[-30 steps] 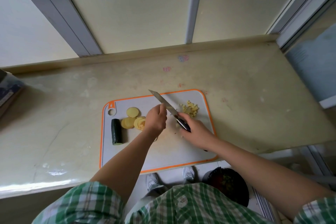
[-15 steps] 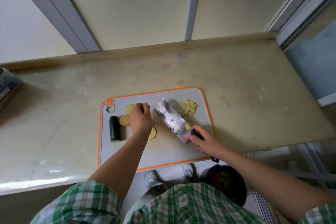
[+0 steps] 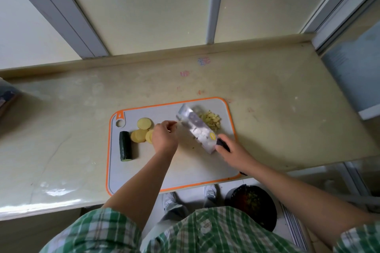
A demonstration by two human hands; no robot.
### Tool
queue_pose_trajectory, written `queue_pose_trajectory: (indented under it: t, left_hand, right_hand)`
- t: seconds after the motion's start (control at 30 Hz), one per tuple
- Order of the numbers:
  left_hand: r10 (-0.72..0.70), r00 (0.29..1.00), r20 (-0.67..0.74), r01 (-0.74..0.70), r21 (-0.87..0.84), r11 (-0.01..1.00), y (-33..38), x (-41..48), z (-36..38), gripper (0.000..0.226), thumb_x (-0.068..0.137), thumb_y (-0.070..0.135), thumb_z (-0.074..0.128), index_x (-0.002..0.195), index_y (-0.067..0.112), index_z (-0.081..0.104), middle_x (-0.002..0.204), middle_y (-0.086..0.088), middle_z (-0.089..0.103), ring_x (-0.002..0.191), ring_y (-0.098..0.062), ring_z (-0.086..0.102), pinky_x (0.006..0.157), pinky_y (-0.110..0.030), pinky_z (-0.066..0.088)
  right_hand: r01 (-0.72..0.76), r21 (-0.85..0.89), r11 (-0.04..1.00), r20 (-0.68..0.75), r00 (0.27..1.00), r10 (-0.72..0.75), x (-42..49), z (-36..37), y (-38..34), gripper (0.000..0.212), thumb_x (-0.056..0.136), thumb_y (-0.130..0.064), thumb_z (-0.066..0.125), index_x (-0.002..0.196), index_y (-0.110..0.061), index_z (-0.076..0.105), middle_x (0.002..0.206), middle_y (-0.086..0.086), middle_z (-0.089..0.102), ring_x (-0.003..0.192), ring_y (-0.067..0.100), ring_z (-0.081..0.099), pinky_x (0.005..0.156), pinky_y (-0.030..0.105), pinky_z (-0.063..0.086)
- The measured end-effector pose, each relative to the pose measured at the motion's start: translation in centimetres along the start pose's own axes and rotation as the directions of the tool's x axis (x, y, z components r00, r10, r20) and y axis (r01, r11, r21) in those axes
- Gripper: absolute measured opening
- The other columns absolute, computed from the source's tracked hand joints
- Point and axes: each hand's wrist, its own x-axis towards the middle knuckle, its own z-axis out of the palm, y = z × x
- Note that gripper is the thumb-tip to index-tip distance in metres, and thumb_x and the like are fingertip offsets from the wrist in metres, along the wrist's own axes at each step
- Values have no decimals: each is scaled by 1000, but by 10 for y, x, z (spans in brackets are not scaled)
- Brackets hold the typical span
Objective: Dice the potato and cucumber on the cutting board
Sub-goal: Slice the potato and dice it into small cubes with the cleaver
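A grey cutting board point(image 3: 185, 172) with an orange rim lies on the counter. At its left end lies a dark green cucumber piece point(image 3: 125, 145), and beside it are three round potato slices point(image 3: 141, 132). A pile of diced potato point(image 3: 211, 120) sits at the board's far right. My right hand point(image 3: 231, 151) grips the dark handle of a cleaver point(image 3: 196, 129), whose broad blade lies tilted nearly flat beside the pile, a bit of potato stuck to it. My left hand point(image 3: 165, 135) hovers over the slices, fingers curled; whether it holds a slice is hidden.
The beige counter point(image 3: 277, 109) ends at a raised back ledge against wall panels. The board overhangs the counter's front edge. A dark bin point(image 3: 254, 204) with scraps stands on the floor below right. A dark object point(image 3: 6, 94) sits at the far left edge.
The cleaver went from edge-down cutting to lying flat, then slid toward the diced pile. My left hand moved left onto the slices, then came back a little to the right.
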Motion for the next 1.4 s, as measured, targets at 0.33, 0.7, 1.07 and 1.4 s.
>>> queue_pose_trajectory:
  t: [0.33, 0.7, 1.07, 1.4]
  left_hand:
    - [104, 984, 141, -140, 272, 952, -1, -16, 24, 12, 81, 28, 74, 90, 20, 72, 89, 0, 72, 86, -21, 65, 68, -27, 48]
    - [248, 953, 173, -293, 327, 898, -19, -15, 21, 10, 79, 25, 71, 85, 18, 68, 84, -2, 67, 78, -22, 61, 64, -30, 46]
    - [234, 951, 201, -289, 316, 904, -17, -14, 25, 5, 78, 23, 71, 81, 19, 69, 82, 1, 69, 79, -20, 62, 69, -31, 50]
    - [234, 948, 218, -293, 299, 908, -16, -14, 23, 6, 76, 20, 72, 82, 19, 70, 83, 1, 69, 78, -19, 62, 69, -31, 50]
  right_hand:
    - [-21, -126, 992, -131, 991, 5, 3, -9, -18, 20, 91, -15, 54, 86, -27, 38, 62, -5, 43, 60, 20, 44, 59, 35, 37]
    - [-35, -558, 829, -119, 992, -38, 17, 3, -40, 10, 93, -23, 44, 97, -15, 47, 74, 16, 59, 74, 41, 57, 54, 36, 31]
    - [8, -570, 821, -91, 993, -73, 18, 16, -41, 22, 97, -22, 40, 114, -11, 50, 69, 14, 55, 70, 39, 59, 53, 35, 30]
    - [34, -556, 830, -56, 995, -79, 19, 18, -43, 23, 96, -22, 41, 115, -10, 49, 68, 10, 54, 68, 36, 58, 52, 35, 34]
